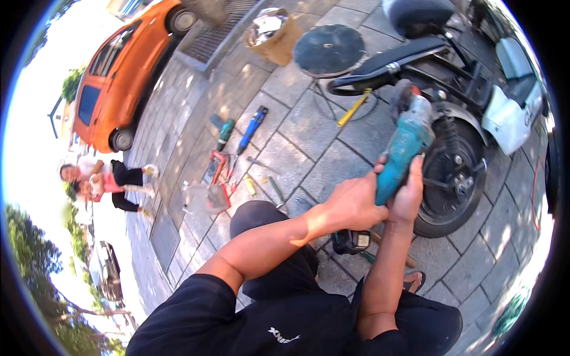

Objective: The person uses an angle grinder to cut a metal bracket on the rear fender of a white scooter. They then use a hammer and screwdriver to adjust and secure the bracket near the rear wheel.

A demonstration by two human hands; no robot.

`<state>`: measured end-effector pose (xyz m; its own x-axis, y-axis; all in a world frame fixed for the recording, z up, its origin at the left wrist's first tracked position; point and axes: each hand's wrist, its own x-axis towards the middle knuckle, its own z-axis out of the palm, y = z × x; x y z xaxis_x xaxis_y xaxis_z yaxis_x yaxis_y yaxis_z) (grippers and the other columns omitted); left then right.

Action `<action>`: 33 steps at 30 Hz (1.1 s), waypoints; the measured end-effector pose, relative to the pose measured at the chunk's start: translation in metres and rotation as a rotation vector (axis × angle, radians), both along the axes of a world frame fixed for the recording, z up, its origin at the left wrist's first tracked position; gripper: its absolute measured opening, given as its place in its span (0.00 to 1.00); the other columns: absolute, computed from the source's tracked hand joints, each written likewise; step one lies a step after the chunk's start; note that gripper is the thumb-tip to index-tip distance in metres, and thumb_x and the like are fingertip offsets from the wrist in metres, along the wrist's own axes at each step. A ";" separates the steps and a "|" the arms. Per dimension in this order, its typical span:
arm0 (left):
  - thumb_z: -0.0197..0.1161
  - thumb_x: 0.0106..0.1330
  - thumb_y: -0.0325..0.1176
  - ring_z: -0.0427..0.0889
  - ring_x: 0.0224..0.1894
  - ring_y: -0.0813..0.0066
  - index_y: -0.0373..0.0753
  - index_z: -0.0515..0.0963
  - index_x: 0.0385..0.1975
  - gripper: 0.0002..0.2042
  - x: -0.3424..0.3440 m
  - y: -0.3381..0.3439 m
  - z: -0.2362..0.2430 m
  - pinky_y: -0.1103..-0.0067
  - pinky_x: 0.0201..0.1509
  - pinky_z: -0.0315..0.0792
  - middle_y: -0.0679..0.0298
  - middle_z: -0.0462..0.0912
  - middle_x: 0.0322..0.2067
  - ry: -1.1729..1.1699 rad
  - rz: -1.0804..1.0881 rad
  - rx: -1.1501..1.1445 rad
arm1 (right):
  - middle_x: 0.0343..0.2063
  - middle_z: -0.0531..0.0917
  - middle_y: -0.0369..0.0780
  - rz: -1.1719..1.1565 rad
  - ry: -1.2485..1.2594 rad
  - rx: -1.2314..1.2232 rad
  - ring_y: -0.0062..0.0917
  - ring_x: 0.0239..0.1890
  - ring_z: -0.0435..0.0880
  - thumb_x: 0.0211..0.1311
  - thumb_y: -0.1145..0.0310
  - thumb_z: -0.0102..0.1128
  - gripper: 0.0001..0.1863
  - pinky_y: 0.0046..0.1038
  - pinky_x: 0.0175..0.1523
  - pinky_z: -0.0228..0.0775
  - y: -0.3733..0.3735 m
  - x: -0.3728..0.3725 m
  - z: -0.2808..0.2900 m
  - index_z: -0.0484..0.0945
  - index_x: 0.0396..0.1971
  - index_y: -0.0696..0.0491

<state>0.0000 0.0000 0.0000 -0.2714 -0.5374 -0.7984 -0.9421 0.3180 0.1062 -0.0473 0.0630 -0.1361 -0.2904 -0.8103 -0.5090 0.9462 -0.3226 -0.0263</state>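
Note:
A teal angle grinder [399,157] with a grey head is held in both hands, its head pointing away from me. My left hand [356,200] is closed round the near end of the grinder's body. On the right side of the same body, my right hand [408,193] is closed too. The grinder's head is beside the rear wheel [454,178] of a partly stripped motorbike, near its shock absorber [448,133]. From this view I cannot tell whether the disc touches anything.
On the paving lie a blue power tool [254,127], a teal drill [225,134], a yellow bar [354,108] and a clear plastic container [205,199]. A round black stool [329,50] and a cardboard box [274,37] stand farther off. A black battery [351,241] is below my wrists.

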 end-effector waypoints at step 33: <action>0.70 0.51 0.30 0.89 0.46 0.41 0.18 0.67 0.59 0.36 -0.067 -0.029 -0.092 0.59 0.49 0.82 0.41 0.88 0.40 0.743 0.002 -0.097 | 0.50 0.76 0.44 0.098 0.565 -0.211 0.33 0.48 0.75 0.83 0.41 0.46 0.33 0.39 0.61 0.69 -0.034 -0.160 -0.050 0.69 0.60 0.61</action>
<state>-0.0671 -0.0293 -0.0922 -0.7195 -0.5972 -0.3546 -0.6341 0.3565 0.6862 -0.2075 0.0290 -0.1857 -0.3879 -0.9134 -0.1235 0.8298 -0.2877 -0.4781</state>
